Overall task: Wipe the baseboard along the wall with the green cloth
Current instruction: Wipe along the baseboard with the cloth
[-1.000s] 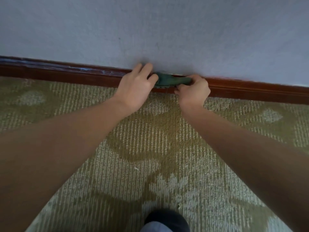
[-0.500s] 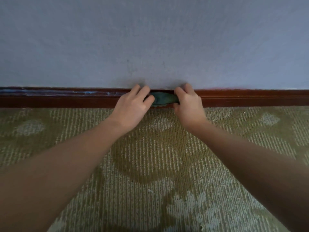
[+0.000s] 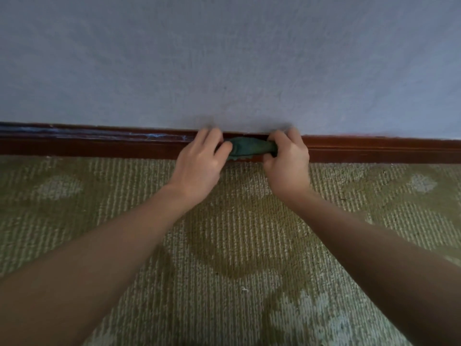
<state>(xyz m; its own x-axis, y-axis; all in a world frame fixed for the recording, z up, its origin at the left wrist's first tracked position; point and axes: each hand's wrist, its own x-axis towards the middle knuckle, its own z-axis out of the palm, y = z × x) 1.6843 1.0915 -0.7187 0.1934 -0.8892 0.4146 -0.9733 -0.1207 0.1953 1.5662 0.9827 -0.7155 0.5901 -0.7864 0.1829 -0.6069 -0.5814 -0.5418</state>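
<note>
The green cloth [image 3: 250, 148] is lying bunched into a short roll against the face of the dark wooden baseboard [image 3: 99, 146], its long axis running from 9 o'clock to 3 o'clock, the same line as the board. The left hand [image 3: 198, 163] is gripping the cloth's 9 o'clock end, fingers curled over the top edge of the board, and the right hand [image 3: 287, 158] is clutching the 3 o'clock end with the thumb tucked under. Both are closing on the cloth itself, pressing it to the wood, and neither is nearer than the other. Since the roll is lying along the board, the next stroke is likely calling for a slide sideways rather than up or down. Toward 9 o'clock the board's top ledge is showing pale bluish streaks, perhaps dust or glare, so that way seems to be needing work; toward 3 o'clock the wood is looking cleaner. At 12 o'clock the grey wall [image 3: 224, 58] is rising above, and at 6 o'clock the patterned carpet [image 3: 237, 245] is meeting the board's foot.
</note>
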